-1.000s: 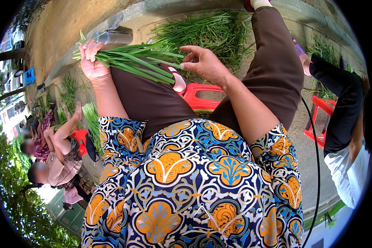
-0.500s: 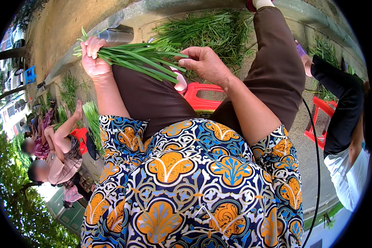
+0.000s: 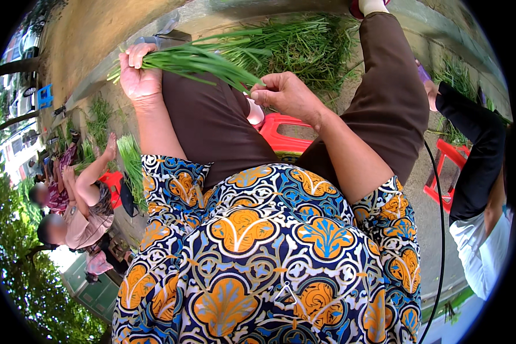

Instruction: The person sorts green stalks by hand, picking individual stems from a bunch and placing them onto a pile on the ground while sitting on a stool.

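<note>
A bunch of long, flat green leaves that look like garlic chives (image 3: 198,62) stretches across above my left thigh. My left hand (image 3: 140,73) is closed around its one end, with short ends poking out past the palm. At the other end, my right hand (image 3: 289,98) pinches thumb and finger together at the leaf tips. Which leaves lie in that pinch is hard to make out. Beyond the bunch, a heap of loose green leaves (image 3: 312,51) lies on the ground between my feet.
A red plastic stool (image 3: 286,123) shows between my brown-trousered legs. Behind my left hand is a grey metal cylinder (image 3: 175,37), partly hidden. To the right, a person in black trousers (image 3: 480,129) sits by another red stool (image 3: 450,166). More people sit at the left. A black cable (image 3: 441,229) runs along my right side.
The free leaf ends have swung upward and blur with motion. My left hand has shifted slightly right, and my right hand has moved a little lower and right, still at the tips.
</note>
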The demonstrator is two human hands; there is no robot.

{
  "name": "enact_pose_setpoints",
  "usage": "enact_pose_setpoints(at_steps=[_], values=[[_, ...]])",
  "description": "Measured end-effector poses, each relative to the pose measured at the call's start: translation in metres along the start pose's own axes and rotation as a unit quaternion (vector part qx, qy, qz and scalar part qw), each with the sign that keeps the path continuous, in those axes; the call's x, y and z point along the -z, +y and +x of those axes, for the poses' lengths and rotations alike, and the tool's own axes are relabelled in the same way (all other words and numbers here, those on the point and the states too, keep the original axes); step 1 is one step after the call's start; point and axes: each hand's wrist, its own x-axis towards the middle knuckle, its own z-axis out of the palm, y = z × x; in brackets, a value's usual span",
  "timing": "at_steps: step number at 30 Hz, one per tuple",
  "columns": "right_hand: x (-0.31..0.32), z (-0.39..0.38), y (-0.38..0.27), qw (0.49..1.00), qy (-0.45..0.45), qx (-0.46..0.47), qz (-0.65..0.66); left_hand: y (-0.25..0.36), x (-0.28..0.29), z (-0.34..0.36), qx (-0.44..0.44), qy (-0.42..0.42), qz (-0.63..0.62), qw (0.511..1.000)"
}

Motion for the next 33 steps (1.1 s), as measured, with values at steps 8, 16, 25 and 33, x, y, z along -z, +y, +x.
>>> enact_pose_setpoints(at_steps=[8,16,25,33], values=[[0.002,0.0,-0.007,0.998,-0.029,-0.047,0.007,0.014,0.008,0.002,-0.129,0.052,0.111,0.984],[0.019,-0.003,-0.011,0.999,0.033,-0.035,-0.014,0.011,0.01,0.005,-0.131,0.045,0.152,0.979],[0.044,-0.001,-0.008,0.964,0.07,0.01,0.255,0.008,0.008,0.002,-0.114,0.036,0.23,0.966],[0.049,-0.002,-0.011,0.95,0.064,0.036,0.304,-0.006,-0.005,0.001,-0.127,0.086,0.361,0.92]])
